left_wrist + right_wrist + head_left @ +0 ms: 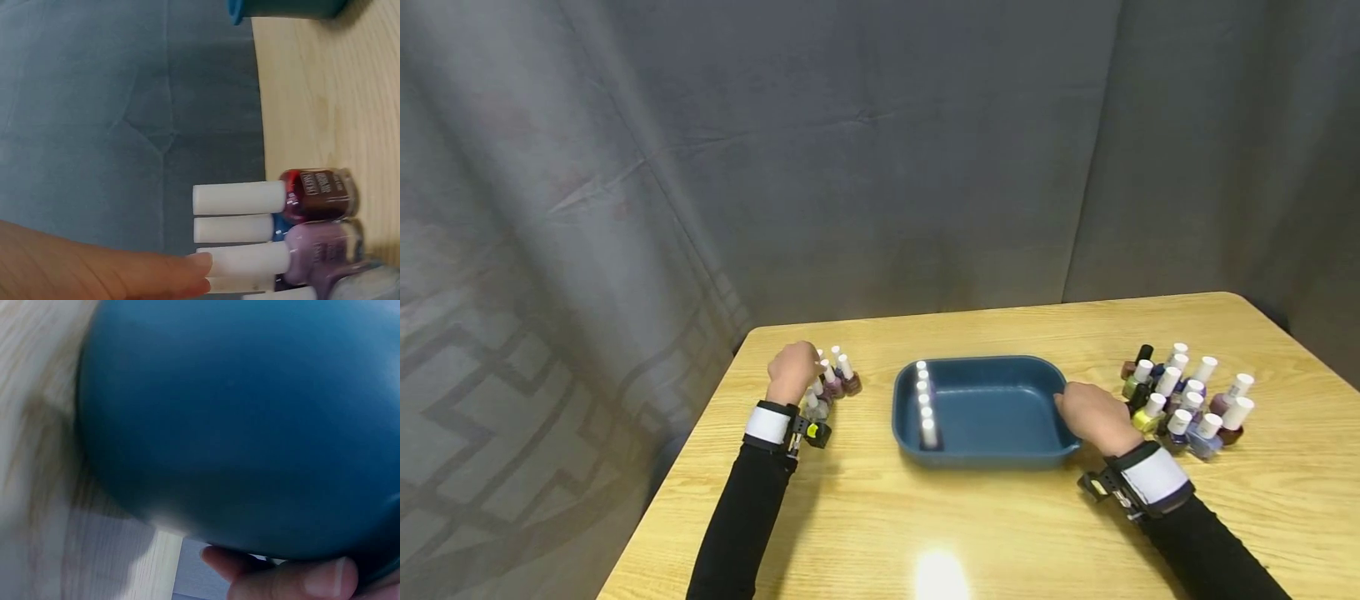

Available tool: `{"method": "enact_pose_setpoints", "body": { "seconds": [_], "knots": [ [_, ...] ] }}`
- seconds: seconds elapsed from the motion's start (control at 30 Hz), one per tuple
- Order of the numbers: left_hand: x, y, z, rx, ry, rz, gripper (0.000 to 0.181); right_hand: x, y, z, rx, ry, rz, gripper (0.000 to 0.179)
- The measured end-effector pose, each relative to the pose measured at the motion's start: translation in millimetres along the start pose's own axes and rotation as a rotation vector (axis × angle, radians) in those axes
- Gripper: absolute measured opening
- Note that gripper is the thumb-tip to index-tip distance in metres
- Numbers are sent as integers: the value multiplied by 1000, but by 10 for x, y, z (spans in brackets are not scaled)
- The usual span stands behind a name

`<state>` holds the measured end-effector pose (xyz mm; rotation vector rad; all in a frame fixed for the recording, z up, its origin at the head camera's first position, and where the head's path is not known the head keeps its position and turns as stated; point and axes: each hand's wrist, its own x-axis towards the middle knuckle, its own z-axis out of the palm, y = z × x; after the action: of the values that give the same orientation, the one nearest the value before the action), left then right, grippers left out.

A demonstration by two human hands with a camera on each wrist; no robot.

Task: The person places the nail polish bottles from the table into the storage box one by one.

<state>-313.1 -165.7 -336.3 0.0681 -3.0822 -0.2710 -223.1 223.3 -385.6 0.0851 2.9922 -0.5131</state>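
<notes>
My left hand is at the left group of nail polish bottles. In the left wrist view its visible fingers look fairly straight and touch the white cap of a lilac bottle. A dark red bottle stands alongside; the thumb is hidden. My right hand grips the right end of a blue tray, its fingertips bent at the rim in the right wrist view. Inside the tray, along its left wall, runs a row of white-capped bottles.
A larger group of nail polish bottles, mostly white-capped with a few black caps, stands right of my right hand. The wooden table ends in front of a grey curtain.
</notes>
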Motion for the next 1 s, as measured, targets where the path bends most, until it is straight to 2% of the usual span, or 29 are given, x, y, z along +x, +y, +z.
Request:
{"method": "enact_pose_setpoints", "body": {
  "seconds": [0.17, 0.27, 0.53, 0.77, 0.9, 1.0],
  "knots": [
    [4, 14, 95, -44, 24, 14, 13, -3, 10, 12, -5, 9, -8, 33],
    [12, 27, 123, -39, 33, 24, 12, -6, 7, 19, -7, 11, -10, 33],
    [8, 61, 106, -25, 45, 33, 14, -14, -2, 7, -5, 16, -13, 34],
    [-114, 118, -55, -34, 109, 78, 14, -15, -12, -4, -4, 15, -13, 34],
    [-229, 236, -213, -33, 139, 119, 29, -16, -21, -16, -4, 5, 0, 35],
    [-353, 357, -331, -34, 159, 164, 27, -15, -21, -7, -6, 4, 3, 35]
  ]
}}
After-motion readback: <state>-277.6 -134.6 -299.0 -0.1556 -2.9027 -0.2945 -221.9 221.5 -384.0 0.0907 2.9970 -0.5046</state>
